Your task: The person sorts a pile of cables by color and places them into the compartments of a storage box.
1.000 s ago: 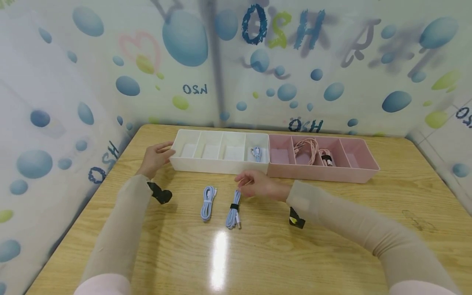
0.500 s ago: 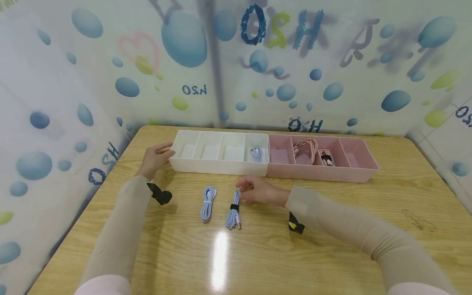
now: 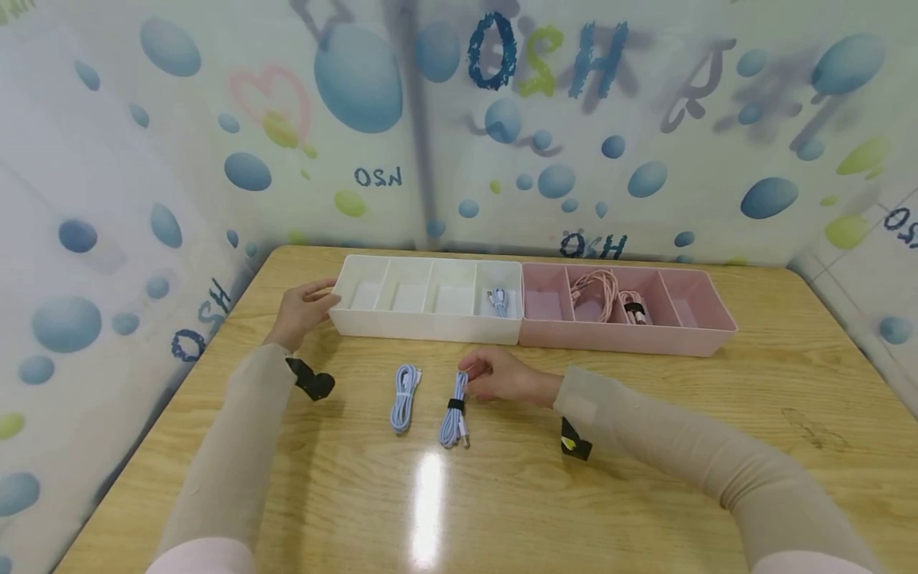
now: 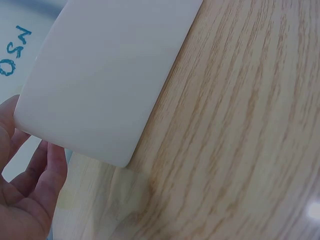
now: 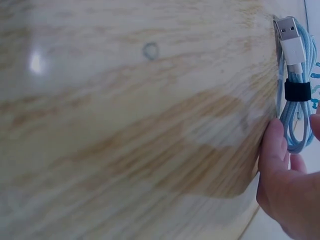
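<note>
A white box with several compartments stands at the back of the table, and my left hand touches its left end. In the left wrist view the thumb meets the rim of the white box, and the loosely bent fingers stay below it. A coiled light-blue USB cable with a black strap lies on the table. My right hand is at its far end, thumb and fingers on either side of the cable's loop. No firm grip shows. Left of it lies a second coiled blue cable.
A pink divided box adjoins the white one on the right, with pink cables in two compartments. A small blue cable sits in the white box's right compartment. A patterned wall sheet hangs behind the wooden table.
My right hand has come slightly down from beside the white box's front to the strapped cable's far end. The left hand and both cables on the table have stayed put.
</note>
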